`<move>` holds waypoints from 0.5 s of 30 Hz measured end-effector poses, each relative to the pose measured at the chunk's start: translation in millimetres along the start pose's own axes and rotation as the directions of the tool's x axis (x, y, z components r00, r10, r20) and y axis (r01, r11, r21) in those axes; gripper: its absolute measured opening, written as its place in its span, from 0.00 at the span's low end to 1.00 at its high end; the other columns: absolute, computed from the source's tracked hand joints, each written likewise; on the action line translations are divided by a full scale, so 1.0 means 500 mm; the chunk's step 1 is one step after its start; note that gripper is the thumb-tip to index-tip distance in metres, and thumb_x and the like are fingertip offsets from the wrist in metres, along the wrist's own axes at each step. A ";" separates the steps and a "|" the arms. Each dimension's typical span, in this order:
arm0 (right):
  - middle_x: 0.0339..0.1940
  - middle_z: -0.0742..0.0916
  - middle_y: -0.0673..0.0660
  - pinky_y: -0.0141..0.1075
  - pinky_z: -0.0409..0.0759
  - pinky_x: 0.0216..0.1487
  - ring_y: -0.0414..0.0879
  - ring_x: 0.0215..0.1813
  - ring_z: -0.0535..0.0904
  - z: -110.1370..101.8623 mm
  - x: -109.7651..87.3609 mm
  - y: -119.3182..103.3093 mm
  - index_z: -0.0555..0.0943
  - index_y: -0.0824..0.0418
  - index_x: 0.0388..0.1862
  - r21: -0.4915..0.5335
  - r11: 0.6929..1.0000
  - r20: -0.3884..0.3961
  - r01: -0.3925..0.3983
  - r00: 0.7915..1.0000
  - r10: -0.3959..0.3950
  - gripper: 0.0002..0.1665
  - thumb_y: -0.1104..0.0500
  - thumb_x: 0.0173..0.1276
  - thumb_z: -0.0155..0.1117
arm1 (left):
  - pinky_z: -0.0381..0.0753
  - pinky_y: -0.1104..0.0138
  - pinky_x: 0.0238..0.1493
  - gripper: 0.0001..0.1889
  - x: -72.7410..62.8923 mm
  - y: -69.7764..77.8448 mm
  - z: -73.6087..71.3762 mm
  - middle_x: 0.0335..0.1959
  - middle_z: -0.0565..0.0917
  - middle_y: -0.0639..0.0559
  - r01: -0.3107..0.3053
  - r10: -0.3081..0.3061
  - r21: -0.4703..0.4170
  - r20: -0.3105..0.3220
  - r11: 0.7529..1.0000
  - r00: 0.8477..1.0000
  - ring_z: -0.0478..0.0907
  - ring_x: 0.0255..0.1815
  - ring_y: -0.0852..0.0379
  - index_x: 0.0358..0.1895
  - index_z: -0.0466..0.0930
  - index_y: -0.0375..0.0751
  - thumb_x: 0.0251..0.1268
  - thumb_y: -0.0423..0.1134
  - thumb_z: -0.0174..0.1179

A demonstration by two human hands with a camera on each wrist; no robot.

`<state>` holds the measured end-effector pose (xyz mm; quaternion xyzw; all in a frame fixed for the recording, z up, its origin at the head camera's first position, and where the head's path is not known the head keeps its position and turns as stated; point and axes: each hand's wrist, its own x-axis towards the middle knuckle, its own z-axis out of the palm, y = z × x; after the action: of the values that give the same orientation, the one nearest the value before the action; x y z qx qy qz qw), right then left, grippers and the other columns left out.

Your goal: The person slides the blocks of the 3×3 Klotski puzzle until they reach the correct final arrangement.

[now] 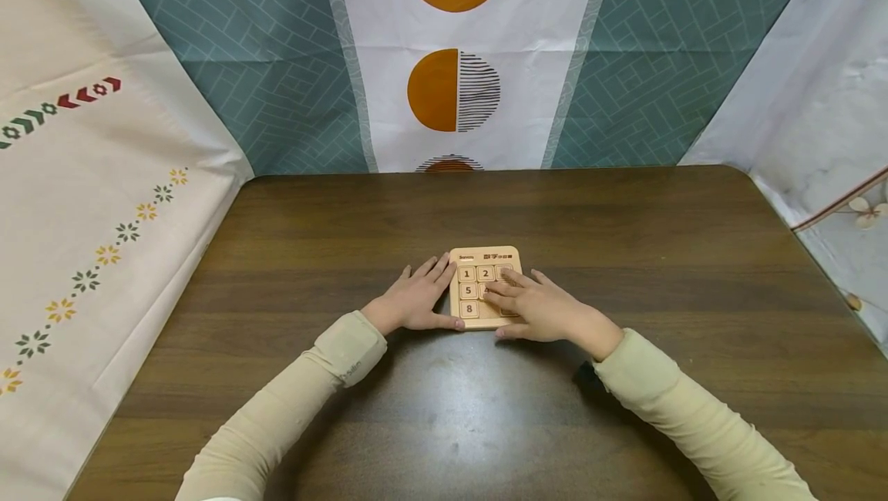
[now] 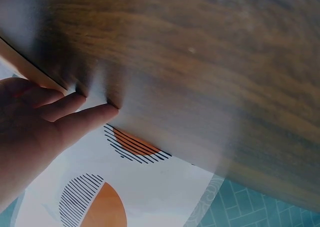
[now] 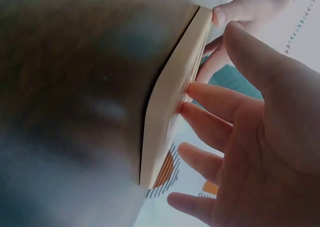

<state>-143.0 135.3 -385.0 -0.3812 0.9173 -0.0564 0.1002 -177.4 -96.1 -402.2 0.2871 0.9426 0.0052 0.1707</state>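
A pale wooden number sliding puzzle lies flat on the dark wooden table. Tiles 1, 2, 5 and 8 can be read; the right-hand tiles are partly hidden. Along its left edge rests my left hand, fingers extended and thumb at the near left corner. My right hand reaches over the right side, its straight fingers spread. In the right wrist view, two fingertips touch the tiles, while the thumb and the other fingers stand off the puzzle. Fingers of the left hand reach the tabletop in the left wrist view.
The brown tabletop extends around the puzzle on all sides. Behind it hangs a teal and white cloth with orange circles. Light patterned cloths border the left and right sides.
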 end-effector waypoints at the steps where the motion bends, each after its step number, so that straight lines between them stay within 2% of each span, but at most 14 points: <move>1: 0.68 0.66 0.55 0.63 0.50 0.60 0.57 0.71 0.51 0.000 -0.001 0.000 0.65 0.56 0.67 0.005 1.000 0.006 -0.001 1.000 0.001 0.38 0.38 0.63 0.54 | 0.47 0.45 0.64 0.54 0.000 0.000 0.000 0.73 0.36 0.47 0.000 0.000 -0.001 0.001 1.000 1.000 0.38 0.72 0.49 0.73 0.36 0.43 0.51 0.73 0.46; 6: 0.68 0.66 0.55 0.63 0.50 0.60 0.57 0.71 0.51 0.002 -0.013 -0.011 0.67 0.56 0.67 0.034 0.999 0.023 0.016 1.000 -0.016 0.36 0.40 0.64 0.55 | 0.47 0.45 0.64 0.54 0.000 0.000 0.000 0.73 0.36 0.47 0.000 0.000 -0.003 -0.001 1.000 1.000 0.38 0.72 0.48 0.73 0.36 0.43 0.51 0.73 0.47; 15: 0.66 0.69 0.57 0.62 0.54 0.59 0.58 0.70 0.53 0.009 -0.030 -0.022 0.70 0.58 0.64 0.030 0.998 -0.006 0.063 0.998 -0.063 0.35 0.41 0.63 0.57 | 0.47 0.45 0.64 0.54 0.002 -0.001 0.003 0.73 0.36 0.47 -0.002 0.001 -0.002 -0.005 1.000 1.000 0.38 0.72 0.49 0.73 0.36 0.44 0.51 0.74 0.46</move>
<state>-123.8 138.1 -385.1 -0.4081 0.9042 -0.0743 0.1020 -177.9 -95.9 -404.1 0.2876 0.9427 0.0070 0.1687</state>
